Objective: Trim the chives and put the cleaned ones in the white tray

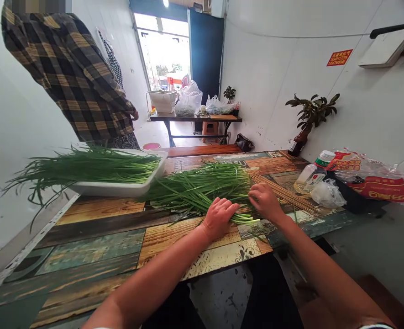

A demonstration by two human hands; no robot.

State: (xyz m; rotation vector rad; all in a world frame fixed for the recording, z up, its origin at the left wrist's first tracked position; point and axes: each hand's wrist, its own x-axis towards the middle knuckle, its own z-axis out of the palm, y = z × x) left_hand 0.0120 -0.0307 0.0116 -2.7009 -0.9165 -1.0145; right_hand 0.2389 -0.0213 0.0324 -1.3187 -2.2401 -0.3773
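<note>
Clamps left hand on long, slender green stalks; curls right hand, cannot tell on what, beside thin brown sticks at one o'clock.

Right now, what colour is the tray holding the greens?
The tray is white, showing best in the head view.

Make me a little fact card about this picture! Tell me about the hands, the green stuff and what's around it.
Left hand: curled over some green stalks, pale ends poking out past it
Right hand: fingers bent, near the stalk ends; can't tell if it holds anything
Table: wood-patterned, many colors
White tray: on the table, more greens in it, their tips hanging over its edge
Thin sticks: right of the stalks
Other person: standing behind the tray, plaid shirt
</note>
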